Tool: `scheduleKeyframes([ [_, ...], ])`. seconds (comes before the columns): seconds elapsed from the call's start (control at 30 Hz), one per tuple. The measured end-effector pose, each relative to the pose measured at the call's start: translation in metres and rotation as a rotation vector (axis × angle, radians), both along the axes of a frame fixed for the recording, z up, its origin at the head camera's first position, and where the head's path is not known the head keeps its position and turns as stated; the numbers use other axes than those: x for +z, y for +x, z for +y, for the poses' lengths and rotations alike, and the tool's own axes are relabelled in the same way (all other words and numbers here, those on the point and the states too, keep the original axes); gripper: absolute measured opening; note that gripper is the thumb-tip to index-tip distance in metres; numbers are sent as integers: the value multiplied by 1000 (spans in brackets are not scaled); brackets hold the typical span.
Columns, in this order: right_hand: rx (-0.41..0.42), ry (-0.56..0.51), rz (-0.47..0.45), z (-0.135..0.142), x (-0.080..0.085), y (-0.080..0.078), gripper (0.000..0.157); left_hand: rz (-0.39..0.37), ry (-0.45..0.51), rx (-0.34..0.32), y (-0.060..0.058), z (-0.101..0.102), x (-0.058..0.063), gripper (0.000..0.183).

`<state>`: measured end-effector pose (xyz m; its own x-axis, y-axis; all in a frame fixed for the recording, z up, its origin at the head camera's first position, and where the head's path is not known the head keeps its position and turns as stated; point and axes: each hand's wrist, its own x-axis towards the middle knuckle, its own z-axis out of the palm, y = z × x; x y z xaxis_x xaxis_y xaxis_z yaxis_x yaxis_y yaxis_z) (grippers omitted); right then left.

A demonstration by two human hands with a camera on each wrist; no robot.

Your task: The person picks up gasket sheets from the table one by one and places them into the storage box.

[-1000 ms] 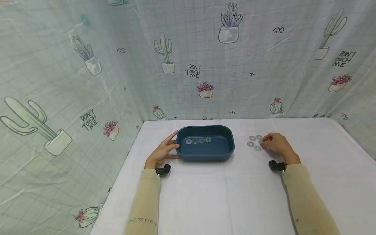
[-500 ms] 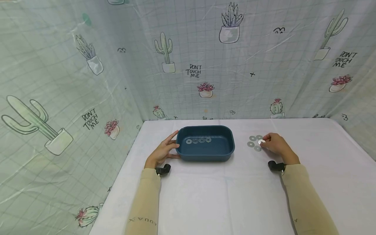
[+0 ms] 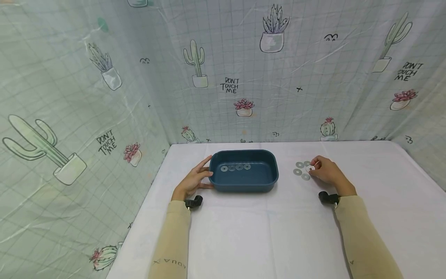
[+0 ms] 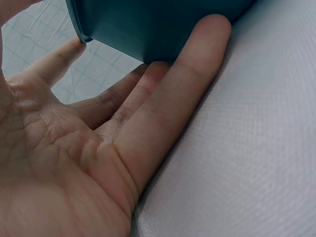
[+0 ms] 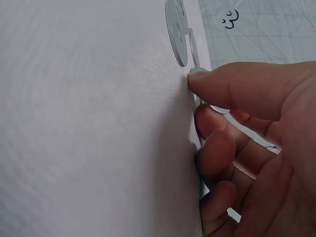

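Observation:
A dark blue rectangular tray (image 3: 244, 188) stands on the table, with several flat metal washers (image 3: 239, 167) in a row inside it. My left hand (image 3: 191, 181) is at its left end, fingers spread and mostly straight against the wall. In the left wrist view, fingertips (image 4: 212, 29) touch the blue side low by the cloth. To the right of the tray, my right hand (image 3: 327, 170) pinches one washer (image 3: 310, 168) between thumb and fingers, tilted and catching the light. Several other washers (image 3: 297, 171) lie flat just left of those fingers.
White cloth covers the table (image 3: 237, 232). A patterned curtain (image 3: 223, 58) with cactus prints hangs behind and along the left side. Each wrist wears a black camera; the right one (image 3: 327, 197) sits just above the cloth.
The washer at my right fingertips has come into fuller view and tilted up, looking brighter. My right hand has barely shifted; my left hand and the tray stay put.

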<state>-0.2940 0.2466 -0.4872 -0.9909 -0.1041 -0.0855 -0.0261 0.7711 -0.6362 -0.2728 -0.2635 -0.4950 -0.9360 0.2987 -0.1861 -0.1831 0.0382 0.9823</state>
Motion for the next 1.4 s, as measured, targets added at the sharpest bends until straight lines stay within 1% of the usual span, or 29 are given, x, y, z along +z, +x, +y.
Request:
scheduleKeyframes([
  [0.23, 28, -17, -2, 2, 3, 3, 31, -11, 3, 3, -1, -1, -2, 69],
  [0.43, 42, -30, -15, 6, 2, 2, 33, 0, 6, -10, -2, -1, -3, 71],
  [0.57, 37, -47, -41, 8, 1, 2, 33, 5, 11, -18, -1, -1, -3, 73],
  [0.8, 6, -81, -87, 13, 0, 1, 37, -13, 17, -5, 1, 0, -1, 72],
  [1.03, -8, -105, -87, 14, 2, 5, 42, 5, 3, -17, 0, -1, 0, 74],
  [1.23, -1, -126, -77, 18, 1, 4, 47, -1, -1, -6, 1, 0, 1, 74],
  [1.4, -20, -144, -78, 20, 0, 2, 46, -4, -2, -8, 1, 0, 1, 74],
])
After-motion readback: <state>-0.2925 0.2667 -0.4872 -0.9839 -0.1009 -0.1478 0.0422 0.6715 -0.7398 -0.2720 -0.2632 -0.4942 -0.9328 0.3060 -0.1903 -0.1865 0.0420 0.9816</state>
